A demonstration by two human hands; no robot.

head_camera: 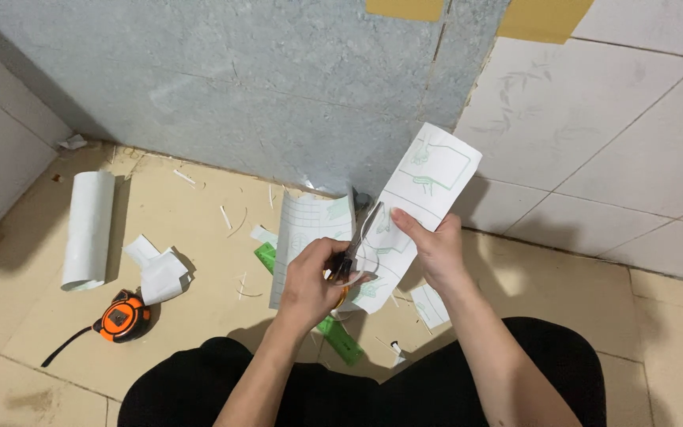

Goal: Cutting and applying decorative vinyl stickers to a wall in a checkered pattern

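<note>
the left hand [310,281] is closed on orange-handled scissors [355,249], blades open against a thin, floppy printed paper strip [420,198] that the right hand [436,249] pinches mid-edge above the floor tiles [191,237], best held close beside the cut.

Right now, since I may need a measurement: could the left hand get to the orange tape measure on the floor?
Probably not straight away. The left hand is busy gripping scissors that cut the paper strip. The tape measure lies on open floor to its left with nothing between them, so it looks reachable once the scissors are put down.
</note>
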